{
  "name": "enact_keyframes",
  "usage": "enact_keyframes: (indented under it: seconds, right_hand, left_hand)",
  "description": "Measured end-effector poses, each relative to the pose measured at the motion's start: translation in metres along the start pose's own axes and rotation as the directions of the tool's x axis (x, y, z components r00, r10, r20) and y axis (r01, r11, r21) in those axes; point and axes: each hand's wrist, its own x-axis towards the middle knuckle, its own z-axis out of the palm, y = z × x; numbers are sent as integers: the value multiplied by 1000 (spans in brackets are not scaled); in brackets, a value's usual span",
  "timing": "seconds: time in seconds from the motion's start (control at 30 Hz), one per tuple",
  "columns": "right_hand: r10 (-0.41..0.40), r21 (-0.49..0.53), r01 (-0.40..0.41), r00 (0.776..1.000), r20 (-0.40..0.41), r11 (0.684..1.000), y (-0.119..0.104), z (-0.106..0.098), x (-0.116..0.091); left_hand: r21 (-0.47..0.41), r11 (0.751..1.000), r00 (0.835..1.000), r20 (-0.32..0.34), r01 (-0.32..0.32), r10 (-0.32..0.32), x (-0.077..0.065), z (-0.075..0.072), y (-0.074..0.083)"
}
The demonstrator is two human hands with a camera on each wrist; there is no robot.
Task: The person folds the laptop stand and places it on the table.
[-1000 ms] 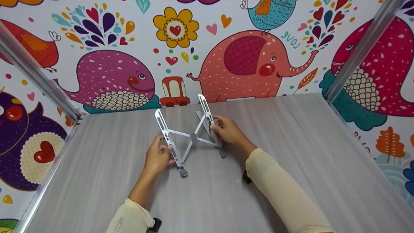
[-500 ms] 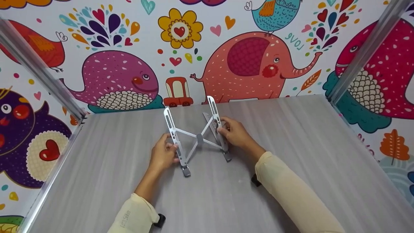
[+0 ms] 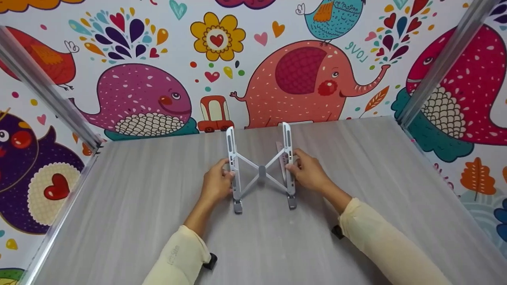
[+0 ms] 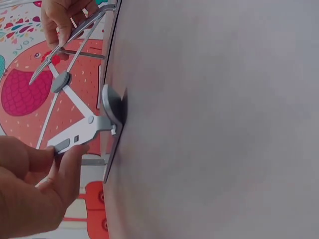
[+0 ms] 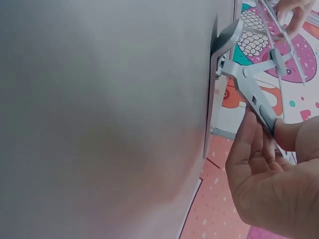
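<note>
A silver folding laptop stand [image 3: 262, 171] stands unfolded on the table, its crossed bars joined at a grey hub. My left hand [image 3: 217, 181] pinches the left side arm between thumb and fingers. On the opposite side my right hand [image 3: 311, 171] pinches the right arm the same way. Seen from the left wrist, the thumb and fingers [image 4: 72, 164] grip the arm above its grey front foot [image 4: 113, 105]. In the right wrist view the other front foot [image 5: 230, 37] rests at the table surface, with my thumb on the arm's upper face.
The grey wood-look table [image 3: 261, 245] reaches back to a wall [image 3: 222, 79] printed with cartoon animals. Metal posts [image 3: 435, 63] rise at the left and right back corners. A metal rail [image 3: 59, 221] runs along the table's left edge.
Both hands have moved to the right with the laptop stand. It has turned from a slanted position to face nearly straight forward, its two arms now almost level with each other.
</note>
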Motion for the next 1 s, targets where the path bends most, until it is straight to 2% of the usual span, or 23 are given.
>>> enact_keyframes:
  seconds: [0.17,0.3,0.5,0.67,0.77,0.9,1.0]
  right_hand:
    - [-17,-40,15,999,-35,999,12,-20,-9]
    - [17,-63,-19,999,-32,998,18,-33,-8]
    - [55,-43,-57,998,-37,997,19,-36,0]
    - [42,-42,-44,998,-50,998,22,-33,2]
    - [53,1,-53,997,-51,999,25,-34,1]
    - [90,140,-87,996,-14,986,29,-35,1]
    - [101,194,-101,995,7,976,30,-36,3]
  left_hand:
    - [-38,999,998,66,-4,6,2,18,13]
    - [-67,998,996,87,-13,19,5,30,18]
    - [-77,997,996,89,-25,31,10,35,21]
    - [-102,995,996,87,-5,14,11,36,17]
    - [-108,994,996,92,-5,15,11,37,15]
    - [-106,994,996,87,-21,31,12,38,15]
    - [-97,995,996,85,-28,36,13,39,15]
